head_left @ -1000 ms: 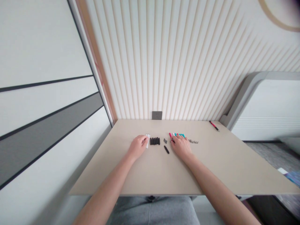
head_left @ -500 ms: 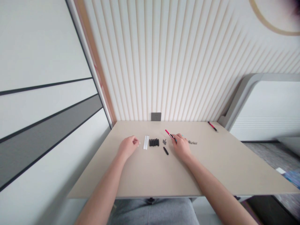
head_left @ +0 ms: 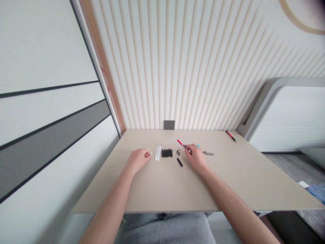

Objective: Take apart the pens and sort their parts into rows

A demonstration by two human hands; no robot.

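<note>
Clearly, the right hand (head_left: pixel 195 157) pinches a pink-and-black marker (head_left: pixel 182 144), its lettering too small to read, tip slanting up-left toward the wall socket (head_left: pixel 169 125); the left hand (head_left: pixel 138 161) lies loosely curled, holding nothing visible, just beside white strips (head_left: pixel 158 153).

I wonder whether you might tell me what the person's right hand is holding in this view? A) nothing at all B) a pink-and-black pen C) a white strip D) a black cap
B: the right hand pinches the pink-and-black pen in its fingers, lifted above the tabletop.
</note>
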